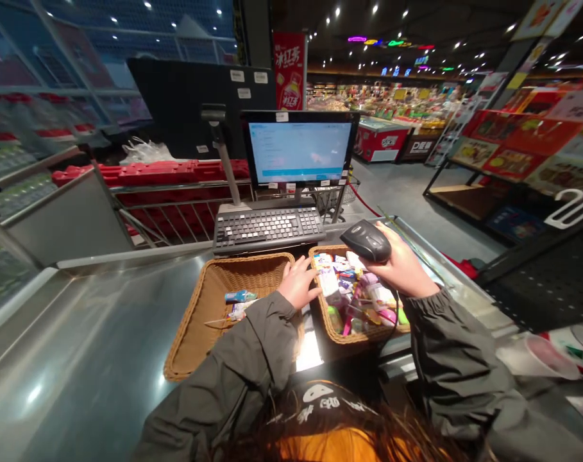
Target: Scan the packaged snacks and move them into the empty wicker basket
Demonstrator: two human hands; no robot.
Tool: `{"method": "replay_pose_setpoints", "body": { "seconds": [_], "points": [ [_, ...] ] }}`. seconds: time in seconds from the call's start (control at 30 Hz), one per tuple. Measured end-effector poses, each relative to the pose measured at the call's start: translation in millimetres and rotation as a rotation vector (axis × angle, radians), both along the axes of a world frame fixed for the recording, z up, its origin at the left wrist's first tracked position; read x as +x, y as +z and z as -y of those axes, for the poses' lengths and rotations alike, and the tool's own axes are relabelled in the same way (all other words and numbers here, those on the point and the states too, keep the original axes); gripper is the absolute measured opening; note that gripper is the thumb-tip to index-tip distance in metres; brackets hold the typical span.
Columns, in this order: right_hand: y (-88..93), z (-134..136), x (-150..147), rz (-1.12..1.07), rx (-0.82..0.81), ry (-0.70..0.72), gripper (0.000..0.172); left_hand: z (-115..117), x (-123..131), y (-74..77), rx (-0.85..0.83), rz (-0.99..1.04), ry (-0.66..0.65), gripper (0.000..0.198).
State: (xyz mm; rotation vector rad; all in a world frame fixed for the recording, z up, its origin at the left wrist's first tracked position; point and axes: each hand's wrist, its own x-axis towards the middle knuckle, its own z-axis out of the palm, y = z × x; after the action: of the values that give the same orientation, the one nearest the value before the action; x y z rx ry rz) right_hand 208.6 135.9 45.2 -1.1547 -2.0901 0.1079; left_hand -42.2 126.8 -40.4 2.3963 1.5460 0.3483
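My right hand (401, 263) is wrapped round a black barcode scanner (367, 240), held over the back right of a wicker basket (326, 323). Small packaged goods (353, 292) in many colours fill that basket. My left hand (298, 282) is open, fingers spread, over the gap between this basket and a second wicker basket (188, 321) on the left; whether it touches either rim I cannot tell. In the left basket lie a blue packet (240, 296) and a few small items, partly hidden by my left sleeve. The scanner's cord hangs down beside my right wrist.
A black keyboard (269, 228) stands behind the baskets, below a lit monitor (298, 151). A second screen (199, 106) shows its back. The metal counter (103, 333) stretches left. White cups (536, 356) stand at the right, and a display rack (522, 154) rises beyond.
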Motion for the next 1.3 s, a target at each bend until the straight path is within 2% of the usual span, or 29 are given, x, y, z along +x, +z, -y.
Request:
{"method": "replay_pose_setpoints", "body": {
  "seconds": [0.1,0.27,0.5,0.6,0.73,0.87,0.97,1.17,1.3],
  "points": [
    [-3.4,1,24,-0.005,-0.005,-0.038,0.050,-11,25,1.3,0.007,-0.015,-0.035,0.044],
    [-13.1,-2,56,-0.014,-0.014,-0.088,0.054,-19,71,-0.8,0.055,-0.043,-0.063,0.030],
    [-26.8,-11,82,-0.061,-0.053,-0.122,0.058,-27,131,-16.5,0.254,-0.084,-0.086,0.042],
    [-31.4,-14,87,-0.069,-0.079,-0.113,0.060,-34,147,-19.7,0.277,-0.115,-0.115,0.035],
    [-36.8,-17,90,-0.075,-0.087,-0.115,0.059,-42,156,-21.5,0.270,-0.129,-0.138,0.022],
    [-39.3,-19,91,-0.089,-0.094,-0.113,0.057,-43,150,-16.9,0.288,-0.088,-0.138,0.013],
    [-38.5,-19,89,-0.103,-0.093,-0.113,0.059,-41,131,-3.6,0.333,-0.042,-0.109,0.013],
    [-32.5,-19,77,-0.080,-0.081,-0.099,0.060,-35,66,37.0,0.414,0.066,0.052,0.019],
    [-28.0,-21,58,-0.065,-0.064,-0.038,0.057,-27,22,57.7,0.456,0.118,0.139,0.024]
  ]
}}
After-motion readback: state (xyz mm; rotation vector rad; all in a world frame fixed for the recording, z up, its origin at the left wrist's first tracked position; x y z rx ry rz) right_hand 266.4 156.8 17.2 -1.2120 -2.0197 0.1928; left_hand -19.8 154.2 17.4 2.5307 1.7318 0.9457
